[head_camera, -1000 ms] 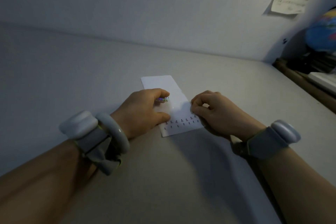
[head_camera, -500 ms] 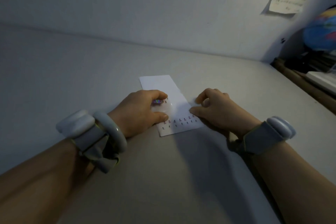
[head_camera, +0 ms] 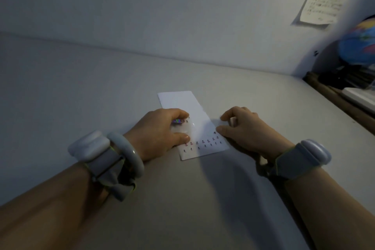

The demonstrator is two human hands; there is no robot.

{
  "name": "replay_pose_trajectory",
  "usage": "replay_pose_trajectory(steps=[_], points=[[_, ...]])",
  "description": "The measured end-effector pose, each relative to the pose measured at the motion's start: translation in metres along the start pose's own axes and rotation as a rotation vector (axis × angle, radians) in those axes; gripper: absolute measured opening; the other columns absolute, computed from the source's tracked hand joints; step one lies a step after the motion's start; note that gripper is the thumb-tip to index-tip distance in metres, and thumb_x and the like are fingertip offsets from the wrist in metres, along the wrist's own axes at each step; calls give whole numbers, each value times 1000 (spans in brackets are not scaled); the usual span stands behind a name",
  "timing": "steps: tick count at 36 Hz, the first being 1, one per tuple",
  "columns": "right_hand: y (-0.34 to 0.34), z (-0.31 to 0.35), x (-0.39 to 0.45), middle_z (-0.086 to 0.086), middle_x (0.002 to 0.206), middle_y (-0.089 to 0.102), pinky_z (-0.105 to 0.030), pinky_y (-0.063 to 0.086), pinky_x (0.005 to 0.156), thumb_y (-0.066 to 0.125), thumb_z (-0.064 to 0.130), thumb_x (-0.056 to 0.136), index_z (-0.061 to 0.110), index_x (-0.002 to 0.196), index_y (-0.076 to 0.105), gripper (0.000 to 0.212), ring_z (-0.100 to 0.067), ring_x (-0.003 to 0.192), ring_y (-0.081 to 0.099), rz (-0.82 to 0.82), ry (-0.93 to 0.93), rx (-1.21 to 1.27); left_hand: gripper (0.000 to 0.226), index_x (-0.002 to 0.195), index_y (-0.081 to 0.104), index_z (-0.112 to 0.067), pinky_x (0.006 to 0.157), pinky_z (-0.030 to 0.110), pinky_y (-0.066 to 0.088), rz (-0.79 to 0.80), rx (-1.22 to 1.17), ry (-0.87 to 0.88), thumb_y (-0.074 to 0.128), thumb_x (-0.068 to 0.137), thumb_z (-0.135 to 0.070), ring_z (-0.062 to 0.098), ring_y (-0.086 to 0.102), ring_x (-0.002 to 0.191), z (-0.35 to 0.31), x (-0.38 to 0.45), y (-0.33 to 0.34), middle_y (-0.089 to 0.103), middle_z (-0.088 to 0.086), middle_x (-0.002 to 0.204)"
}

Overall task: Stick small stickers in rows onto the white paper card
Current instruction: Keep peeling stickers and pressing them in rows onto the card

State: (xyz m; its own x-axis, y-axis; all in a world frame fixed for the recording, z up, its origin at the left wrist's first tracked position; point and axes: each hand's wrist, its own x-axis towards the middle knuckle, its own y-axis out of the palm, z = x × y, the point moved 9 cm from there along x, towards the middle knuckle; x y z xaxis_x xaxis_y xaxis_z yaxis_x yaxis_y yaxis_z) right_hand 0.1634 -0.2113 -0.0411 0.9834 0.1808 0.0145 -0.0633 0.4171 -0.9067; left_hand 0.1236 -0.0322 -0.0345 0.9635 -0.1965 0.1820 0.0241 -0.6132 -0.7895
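A white paper card (head_camera: 183,102) lies on the grey table, with rows of tiny stickers (head_camera: 205,143) along its near end. My left hand (head_camera: 160,130) rests on the card's left edge and holds a clear sticker sheet (head_camera: 182,127) with a shiny coloured patch between thumb and fingers. My right hand (head_camera: 243,128) sits at the card's right edge, thumb tip touching the card near the end of the upper sticker row, fingers loosely curled. Whether it holds a sticker cannot be seen.
The grey table (head_camera: 101,107) meets a white wall at the back. A handwritten note (head_camera: 316,4) hangs on the wall at upper right. A blue globe (head_camera: 359,44) and dark clutter stand past the table's right edge.
My right hand has drawn back to the right off the card, uncovering the right end of the sticker rows. The left hand has stayed on the card with the sheet.
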Motion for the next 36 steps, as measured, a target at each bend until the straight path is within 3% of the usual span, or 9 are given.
replay_pose_trajectory(steps=[6, 8, 12, 17, 24, 36], points=[[-5, 10, -9, 10, 103, 44, -41, 38, 97, 55, 37, 87, 32, 101, 50, 16, -19, 109, 42, -97, -84, 67, 49, 126, 54, -28, 89, 16, 38, -56, -143, 4, 70, 80, -31, 1, 50, 103, -2, -3, -6, 57, -13, 118], [-13, 22, -15, 14, 105, 45, -32, 37, 94, 53, 35, 89, 31, 102, 53, 13, -13, 111, 39, -185, -149, 115, 38, 117, 59, -29, 90, 18, 45, -109, -266, 10, 69, 81, -29, 2, 56, 101, -4, -4, -12, 61, -15, 110], [-26, 60, -34, 17, 100, 49, -21, 30, 85, 56, 30, 89, 30, 95, 57, 6, -5, 105, 37, -326, -342, 111, 24, 109, 62, -30, 81, 7, 44, -177, -359, 23, 62, 86, -23, -5, 56, 93, -10, -4, -19, 59, -22, 99], [-21, 75, -40, 17, 99, 49, -22, 32, 85, 57, 31, 88, 27, 105, 64, 19, -4, 104, 36, -387, -425, 80, 23, 106, 65, -26, 89, 32, 53, -196, -485, -7, 64, 84, -17, 11, 62, 93, -10, -4, -19, 63, -15, 98], [-25, 77, -43, 14, 93, 52, -16, 32, 75, 58, 30, 88, 20, 104, 68, 22, -9, 98, 41, -447, -441, 106, 20, 91, 64, -33, 73, 13, 54, -198, -632, 28, 66, 81, -16, 5, 65, 82, -14, -3, -16, 66, -12, 91], [-28, 79, -49, 15, 84, 53, -12, 32, 70, 66, 24, 84, 20, 88, 69, 7, -9, 88, 45, -507, -477, 111, 23, 85, 62, -38, 77, 10, 51, -184, -598, 98, 65, 82, -15, -8, 62, 83, -21, -5, -15, 65, -21, 84]])
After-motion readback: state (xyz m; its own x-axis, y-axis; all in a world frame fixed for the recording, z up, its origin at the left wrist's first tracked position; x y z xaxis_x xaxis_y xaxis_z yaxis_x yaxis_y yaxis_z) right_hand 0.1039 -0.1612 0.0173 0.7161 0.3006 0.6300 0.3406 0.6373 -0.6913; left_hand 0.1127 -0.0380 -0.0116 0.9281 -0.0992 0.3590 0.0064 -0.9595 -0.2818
